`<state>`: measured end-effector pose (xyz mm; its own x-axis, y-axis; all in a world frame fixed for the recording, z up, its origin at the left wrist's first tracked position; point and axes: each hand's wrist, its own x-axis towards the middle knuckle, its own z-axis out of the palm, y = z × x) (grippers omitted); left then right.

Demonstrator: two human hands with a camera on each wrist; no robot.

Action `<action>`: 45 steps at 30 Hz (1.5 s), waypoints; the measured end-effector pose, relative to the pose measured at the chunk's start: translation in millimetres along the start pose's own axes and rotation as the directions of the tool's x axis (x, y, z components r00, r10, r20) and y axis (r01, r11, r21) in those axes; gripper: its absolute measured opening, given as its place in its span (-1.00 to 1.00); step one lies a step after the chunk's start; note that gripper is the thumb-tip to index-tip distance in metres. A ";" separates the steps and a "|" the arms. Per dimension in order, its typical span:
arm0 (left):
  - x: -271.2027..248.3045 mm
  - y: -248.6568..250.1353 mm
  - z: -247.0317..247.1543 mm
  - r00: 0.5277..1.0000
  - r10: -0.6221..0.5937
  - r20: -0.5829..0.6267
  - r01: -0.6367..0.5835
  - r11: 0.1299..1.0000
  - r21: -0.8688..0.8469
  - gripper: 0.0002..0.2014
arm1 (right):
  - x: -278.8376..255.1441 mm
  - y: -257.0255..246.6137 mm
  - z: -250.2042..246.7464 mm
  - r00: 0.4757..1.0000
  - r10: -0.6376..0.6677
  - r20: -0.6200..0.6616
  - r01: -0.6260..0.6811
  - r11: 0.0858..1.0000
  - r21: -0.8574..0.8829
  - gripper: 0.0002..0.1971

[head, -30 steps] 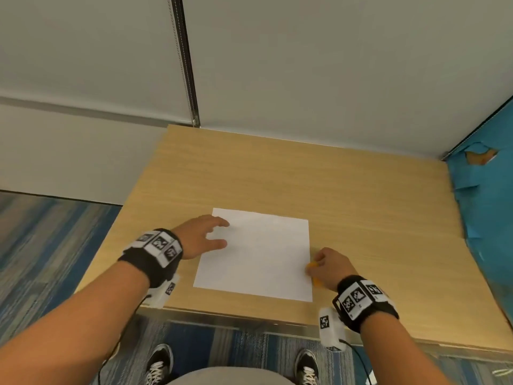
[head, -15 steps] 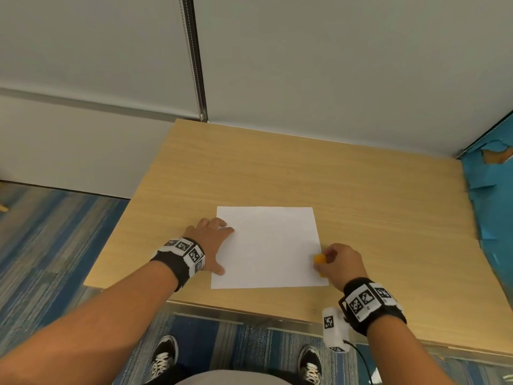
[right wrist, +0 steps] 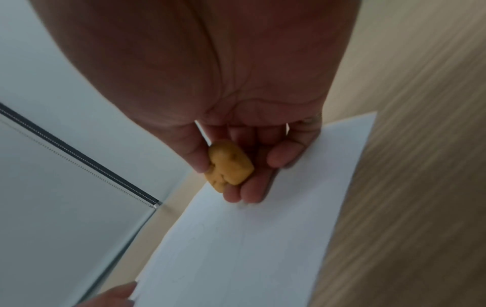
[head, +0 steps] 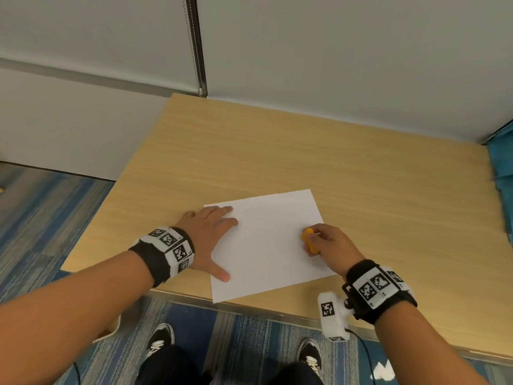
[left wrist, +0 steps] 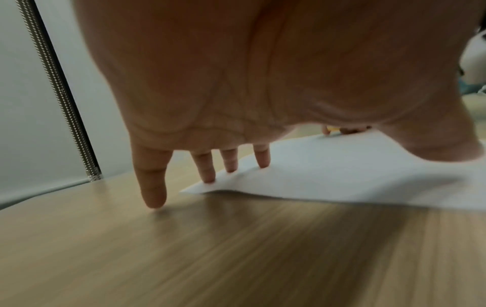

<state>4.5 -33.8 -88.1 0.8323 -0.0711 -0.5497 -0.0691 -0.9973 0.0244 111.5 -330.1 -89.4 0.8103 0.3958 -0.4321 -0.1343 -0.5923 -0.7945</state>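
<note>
A white sheet of paper (head: 269, 243) lies near the front edge of a light wooden table (head: 305, 151). My left hand (head: 211, 234) lies flat with straight fingers on the sheet's left edge; in the left wrist view three fingertips (left wrist: 209, 176) press the paper (left wrist: 342, 172) and the little finger touches the wood. My right hand (head: 327, 243) pinches a small orange eraser-like block (head: 309, 240) over the sheet's right side. The right wrist view shows the orange block (right wrist: 228, 166) held between thumb and fingers just above the paper (right wrist: 249, 249).
White wall panels with a dark vertical strip (head: 197, 45) stand behind the table. A blue partition (head: 502, 162) borders the table's right side. Striped blue carpet (head: 41, 218) lies to the left and below, where my shoes (head: 161, 340) show.
The sheet has turned counter-clockwise and shifted under my left hand, which now lies flatter on its left edge. My right hand with the orange block has moved inward onto the sheet's right side.
</note>
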 end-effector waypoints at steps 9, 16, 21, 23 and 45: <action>8.0 -15.3 -1.3 0.999 0.047 -0.008 -0.044 0.974 0.221 0.16 | -6.9 7.9 1.6 0.996 -0.082 -0.029 0.083 0.996 0.044 -0.75; -1.7 11.0 4.7 0.998 0.042 -0.047 -0.029 0.971 0.237 0.27 | -28.8 -12.3 30.4 0.984 -0.174 -0.036 0.176 0.982 0.065 -0.79; -4.3 14.5 0.5 0.996 0.056 -0.064 -0.039 0.970 0.241 0.19 | -24.9 -35.1 65.2 0.972 -0.231 0.043 0.231 0.973 -0.015 -0.99; -3.2 13.5 -4.0 0.994 0.067 -0.083 -0.041 0.958 0.285 0.17 | -16.5 -41.2 74.6 0.963 -0.258 0.080 0.265 0.959 -0.101 -0.96; 16.6 -6.7 15.1 1.000 -0.027 -0.007 0.028 0.995 0.095 0.33 | 20.3 -78.3 117.6 0.873 -0.414 0.259 0.440 0.437 -0.784 -0.67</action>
<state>10.4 -28.0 -109.9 0.8375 -0.0439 -0.5447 -0.0976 -0.9928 -0.0701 71.5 -193.2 -86.1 0.6150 0.7723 -0.1588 0.7453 -0.6352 -0.2026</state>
